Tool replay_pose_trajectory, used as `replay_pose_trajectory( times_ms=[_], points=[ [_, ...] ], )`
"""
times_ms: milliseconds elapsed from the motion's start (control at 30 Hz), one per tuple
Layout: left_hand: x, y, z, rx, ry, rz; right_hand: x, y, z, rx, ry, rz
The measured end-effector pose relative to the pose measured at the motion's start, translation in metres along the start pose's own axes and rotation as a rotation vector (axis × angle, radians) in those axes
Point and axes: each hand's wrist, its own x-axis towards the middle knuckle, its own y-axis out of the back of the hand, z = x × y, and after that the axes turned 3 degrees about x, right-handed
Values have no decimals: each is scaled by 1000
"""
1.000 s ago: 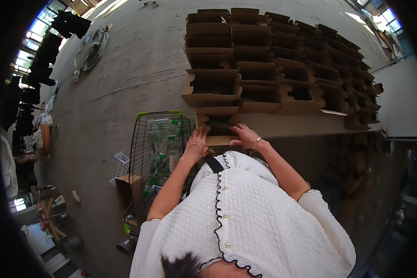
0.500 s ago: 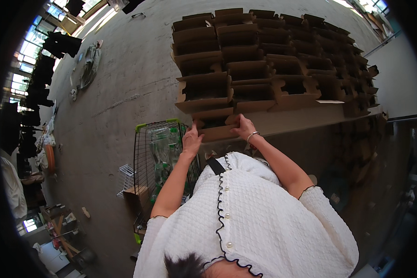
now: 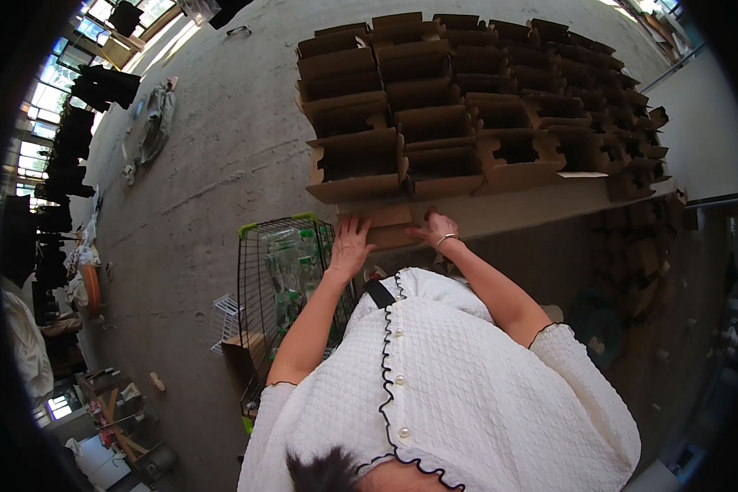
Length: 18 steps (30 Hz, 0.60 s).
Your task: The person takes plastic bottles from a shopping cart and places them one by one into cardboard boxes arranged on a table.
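Note:
A small brown cardboard box [image 3: 388,216] lies at the near left end of the pale work surface, in front of me. My left hand [image 3: 351,244] rests on its left end, palm down, with the fingers stretched out and apart. At the box's right end is my right hand [image 3: 438,230], a bracelet on the wrist; its fingers are curled and the thumb lies along the near panel. Brown panels cover most of the box's opening, so its inside is hidden. Just beyond it stand rows of open cardboard boxes [image 3: 357,166], their flaps up and dark inside.
A black wire basket [image 3: 252,283] with green corners stands left of me, holding several clear bottles [image 3: 287,262] with green parts. Near it are a brown carton [image 3: 243,361] and a white rack [image 3: 224,316]. Crumpled plastic [image 3: 154,123] lies on the concrete floor [image 3: 213,139] farther left.
The box's upright end flaps have gone down and panels now cover its opening. My left hand has turned from gripping the edge to lying flat. My right hand has shifted slightly right.

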Motion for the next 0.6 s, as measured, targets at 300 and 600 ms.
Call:
replay_pose_trajectory(
  times_ms=[300, 600],
  points=[
    [-13, -15, 17, 62, -43, 69, 37, -83, 40, 670, 272, 33],
    [9, -25, 20, 38, 65, 85, 94, -119, 30, 933, 14, -141]
  ],
)
